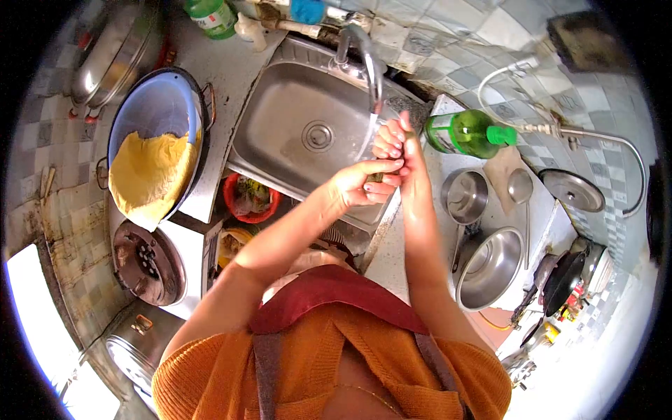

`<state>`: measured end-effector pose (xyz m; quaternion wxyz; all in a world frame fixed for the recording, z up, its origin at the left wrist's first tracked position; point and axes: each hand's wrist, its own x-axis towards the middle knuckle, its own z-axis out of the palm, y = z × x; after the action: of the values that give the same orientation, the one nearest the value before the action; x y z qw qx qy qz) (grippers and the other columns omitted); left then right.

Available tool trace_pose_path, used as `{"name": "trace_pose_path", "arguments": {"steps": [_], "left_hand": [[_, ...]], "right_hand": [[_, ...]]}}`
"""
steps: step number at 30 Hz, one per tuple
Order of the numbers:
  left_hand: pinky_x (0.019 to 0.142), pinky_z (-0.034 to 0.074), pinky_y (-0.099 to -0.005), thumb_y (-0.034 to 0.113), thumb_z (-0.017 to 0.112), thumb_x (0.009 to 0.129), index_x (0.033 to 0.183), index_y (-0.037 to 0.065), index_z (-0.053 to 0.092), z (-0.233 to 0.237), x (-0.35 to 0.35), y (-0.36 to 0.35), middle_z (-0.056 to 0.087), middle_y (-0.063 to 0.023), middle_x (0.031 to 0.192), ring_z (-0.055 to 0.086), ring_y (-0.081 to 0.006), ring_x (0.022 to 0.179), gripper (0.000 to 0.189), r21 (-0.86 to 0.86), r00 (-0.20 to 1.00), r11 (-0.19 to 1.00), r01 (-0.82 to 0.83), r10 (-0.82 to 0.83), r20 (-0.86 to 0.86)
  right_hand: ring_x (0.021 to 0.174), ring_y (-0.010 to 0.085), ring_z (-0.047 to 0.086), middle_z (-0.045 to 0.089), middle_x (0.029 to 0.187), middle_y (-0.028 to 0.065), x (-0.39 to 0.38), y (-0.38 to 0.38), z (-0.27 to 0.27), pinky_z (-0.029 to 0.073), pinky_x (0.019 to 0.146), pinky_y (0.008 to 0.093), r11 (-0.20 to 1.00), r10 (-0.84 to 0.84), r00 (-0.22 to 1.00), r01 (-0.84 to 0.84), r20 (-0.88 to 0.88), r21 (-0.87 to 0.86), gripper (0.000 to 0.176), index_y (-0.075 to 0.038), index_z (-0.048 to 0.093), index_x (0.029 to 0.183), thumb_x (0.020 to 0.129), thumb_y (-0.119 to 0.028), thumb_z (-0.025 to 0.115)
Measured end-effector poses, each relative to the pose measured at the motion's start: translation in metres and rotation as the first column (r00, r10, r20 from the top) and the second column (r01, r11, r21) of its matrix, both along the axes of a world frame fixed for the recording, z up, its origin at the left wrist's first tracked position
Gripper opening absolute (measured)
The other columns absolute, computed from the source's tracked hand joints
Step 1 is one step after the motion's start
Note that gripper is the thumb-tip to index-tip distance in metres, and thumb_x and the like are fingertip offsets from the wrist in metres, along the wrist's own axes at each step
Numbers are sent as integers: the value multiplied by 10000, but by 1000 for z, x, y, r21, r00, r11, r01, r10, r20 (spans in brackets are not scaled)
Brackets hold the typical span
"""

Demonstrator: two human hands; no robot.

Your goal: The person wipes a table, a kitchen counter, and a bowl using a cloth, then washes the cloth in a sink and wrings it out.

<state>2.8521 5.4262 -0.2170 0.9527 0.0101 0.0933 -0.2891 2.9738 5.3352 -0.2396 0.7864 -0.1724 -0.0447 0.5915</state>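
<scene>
My left hand (365,183) and my right hand (400,150) are pressed together over the right side of the steel sink (280,105). Fingers of both are curled and closed against each other. A small dark greenish patch shows between the left fingers, too small and covered to name. Just above the hands is the curved spout of the chrome faucet (371,66), with a thin stream of water falling beside the right fingers. Both wrists look wet.
Right of the sink lie a green bottle (469,133), a steel saucepan (465,196), a ladle (519,187) and a steel bowl (490,269). At left stand a blue basin (150,105) with yellow cloth (150,175) and a stove burner (147,262). A red basket (250,198) sits below.
</scene>
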Motion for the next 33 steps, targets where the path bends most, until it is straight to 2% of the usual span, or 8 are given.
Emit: {"name": "trace_pose_path", "arguments": {"steps": [6,7,9,13,22,23,29,33], "left_hand": [[387,379,-331,200,663,797,832,14,590,-28,22,-11,542,-55,579,503,-141,443,203,944,994,314,96,-72,-77],[387,379,-331,200,663,797,832,14,590,-40,28,-13,542,-55,579,503,-141,443,203,948,994,303,94,-84,-72],[630,511,-434,253,654,793,949,-54,604,-46,41,-16,665,-224,792,663,-355,710,348,939,996,-332,-86,4,92],[775,496,-450,259,658,775,1004,-47,594,-42,73,-10,646,-269,921,610,-432,919,387,894,963,-442,-70,204,176],[757,481,-512,179,615,796,1099,1,384,-59,69,10,632,-294,889,603,-483,857,421,871,959,-491,35,260,108],[752,479,-521,168,622,790,1104,2,380,-64,59,9,633,-290,875,603,-481,850,430,867,958,-497,-44,225,177],[616,487,-489,181,686,775,968,21,476,-58,10,10,645,-217,789,630,-407,681,326,798,946,-509,-324,-144,292],[467,368,-257,328,614,882,946,50,531,10,-11,5,547,-32,717,459,-133,433,297,710,978,692,130,-209,24]], "right_hand": [[362,130,383,396,490,-14,3,18,8,360,371,316,716,48,864,320,502,-620,385,-78,515,693,963,-350,493],[362,130,383,396,490,-14,5,24,8,360,371,316,718,31,861,334,507,-611,385,-78,515,693,963,-350,493],[362,129,415,458,488,11,14,36,3,326,358,309,535,56,741,544,669,-647,404,-34,556,711,969,-338,489],[364,168,481,482,434,62,45,63,-2,366,380,344,452,198,460,740,865,-497,566,-16,508,567,975,-404,453],[803,433,640,623,749,317,63,86,-48,471,705,440,425,503,298,731,811,-533,716,94,663,764,865,-597,507],[757,437,630,619,718,303,61,83,-81,460,685,451,337,375,484,723,791,-602,710,73,665,757,859,-612,506],[750,158,618,658,784,84,-4,26,-56,473,683,329,456,72,716,595,694,-662,605,-49,673,964,907,-608,448],[1177,265,512,451,1352,138,-38,-25,30,458,955,393,898,-245,923,331,296,-291,596,-79,391,1387,963,-498,404]]}}
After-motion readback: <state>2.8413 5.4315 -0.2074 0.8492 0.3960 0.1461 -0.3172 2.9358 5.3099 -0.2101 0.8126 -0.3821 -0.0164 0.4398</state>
